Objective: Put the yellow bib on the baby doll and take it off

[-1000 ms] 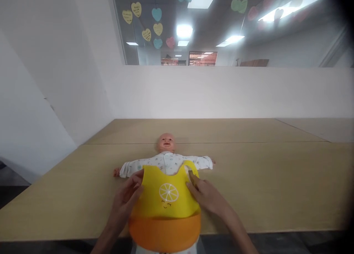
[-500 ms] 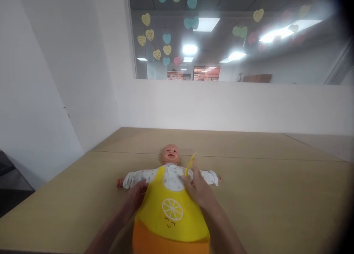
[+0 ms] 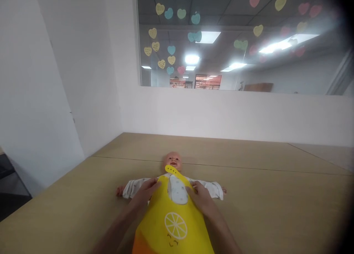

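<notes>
A baby doll (image 3: 173, 161) in a white printed suit lies on its back on the wooden table (image 3: 276, 202), arms spread. A yellow silicone bib (image 3: 173, 220) with a lemon face and an orange pocket lies on its chest. My left hand (image 3: 146, 193) holds the bib's left shoulder strap by the doll's chest. My right hand (image 3: 201, 198) holds the right side of the bib's neck. A yellow strap with holes (image 3: 174, 171) crosses the doll's neck just under its chin.
White walls (image 3: 55, 80) close the table's left and far sides. Above the far wall, a window (image 3: 235, 40) carries several paper hearts. A seam (image 3: 249, 168) runs across the tabletop behind the doll's head.
The bib has slid up the doll's chest. Its right strap, upright half a second ago, now lies across the doll's neck. Both hands moved up toward the doll's shoulders; the view tilted up.
</notes>
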{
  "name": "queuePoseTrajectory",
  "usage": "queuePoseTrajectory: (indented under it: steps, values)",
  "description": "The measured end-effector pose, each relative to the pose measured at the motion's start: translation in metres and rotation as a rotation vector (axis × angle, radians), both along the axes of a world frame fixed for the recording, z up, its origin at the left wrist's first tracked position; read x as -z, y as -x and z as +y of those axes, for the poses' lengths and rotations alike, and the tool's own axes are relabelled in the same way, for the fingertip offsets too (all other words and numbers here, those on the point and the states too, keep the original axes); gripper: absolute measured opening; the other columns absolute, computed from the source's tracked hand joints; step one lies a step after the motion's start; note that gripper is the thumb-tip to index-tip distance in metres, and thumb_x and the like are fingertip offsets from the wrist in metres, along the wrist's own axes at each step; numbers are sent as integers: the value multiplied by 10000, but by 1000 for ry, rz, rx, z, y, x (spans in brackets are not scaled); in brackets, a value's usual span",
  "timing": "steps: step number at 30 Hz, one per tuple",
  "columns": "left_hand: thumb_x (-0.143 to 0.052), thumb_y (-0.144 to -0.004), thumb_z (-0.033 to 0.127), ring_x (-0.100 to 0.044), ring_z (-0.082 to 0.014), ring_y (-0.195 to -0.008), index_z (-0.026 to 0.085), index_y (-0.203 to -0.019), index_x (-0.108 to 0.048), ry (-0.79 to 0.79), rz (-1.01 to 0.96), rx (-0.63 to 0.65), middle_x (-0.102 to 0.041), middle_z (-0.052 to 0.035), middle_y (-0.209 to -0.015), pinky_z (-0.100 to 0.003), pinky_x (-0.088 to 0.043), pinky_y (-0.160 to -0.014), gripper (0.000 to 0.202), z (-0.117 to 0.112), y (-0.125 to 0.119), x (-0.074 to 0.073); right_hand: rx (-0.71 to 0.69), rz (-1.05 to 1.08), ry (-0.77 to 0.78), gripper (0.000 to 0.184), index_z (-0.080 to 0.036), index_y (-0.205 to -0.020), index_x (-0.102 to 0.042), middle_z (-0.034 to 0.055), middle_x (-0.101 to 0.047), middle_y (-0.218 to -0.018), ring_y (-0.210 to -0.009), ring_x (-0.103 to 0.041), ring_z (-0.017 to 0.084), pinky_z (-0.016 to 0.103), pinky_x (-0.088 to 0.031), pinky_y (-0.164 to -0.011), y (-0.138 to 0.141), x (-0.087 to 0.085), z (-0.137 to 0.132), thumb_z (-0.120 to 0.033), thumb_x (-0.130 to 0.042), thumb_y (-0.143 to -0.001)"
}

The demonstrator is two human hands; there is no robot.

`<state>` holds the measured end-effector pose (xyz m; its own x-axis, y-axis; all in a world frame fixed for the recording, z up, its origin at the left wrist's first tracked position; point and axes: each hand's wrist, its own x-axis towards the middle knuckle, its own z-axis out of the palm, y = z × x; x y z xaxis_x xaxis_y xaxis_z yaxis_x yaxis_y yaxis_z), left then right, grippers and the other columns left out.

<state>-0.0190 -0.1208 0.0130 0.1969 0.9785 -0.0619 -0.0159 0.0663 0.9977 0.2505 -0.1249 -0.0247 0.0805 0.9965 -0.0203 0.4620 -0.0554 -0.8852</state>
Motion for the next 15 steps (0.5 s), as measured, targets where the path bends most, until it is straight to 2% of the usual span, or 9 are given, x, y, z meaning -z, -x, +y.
queuePoseTrajectory:
  steps: [4, 6, 10, 15]
  values:
    - [-910, -729, 598, -674, -208, -709, 182, -876, -752, -62, -55, -30, -759, -51, -811, -291, -516, -655, 469, -5, -10, -12, -4, 234, 17, 433, -223, -1045, -679, 126, -812, -1110, -1027, -747, 321, 389, -564, -832, 4, -18, -3, -557, -644, -772]
    - [-896, -740, 580, -644, -186, -655, 187, -873, -741, -110, -72, -82, -738, -36, -777, -274, -494, -606, 444, -9, -15, -22, -31, 336, -47, 382, -232, -1002, -691, 91, -810, -1057, -1000, -739, 298, 358, -564, -825, 8, -34, -6, -513, -663, -745]
    - [-891, -747, 562, -612, -164, -611, 190, -870, -743, -224, -49, -151, -709, -14, -739, -246, -473, -558, 419, -16, -22, -47, -78, 391, -192, 180, -233, -791, -663, 38, -775, -956, -934, -696, 232, 295, -526, -811, 15, -72, -10, -392, -616, -718]
    - [-880, -759, 526, -559, -128, -594, 183, -843, -743, -353, -63, -258, -663, 18, -708, -210, -443, -538, 378, -9, -21, -74, -50, 560, -217, 202, -235, -835, -702, -24, -671, -695, -663, -608, 162, 264, -448, -631, 18, -108, 3, -397, -630, -738]
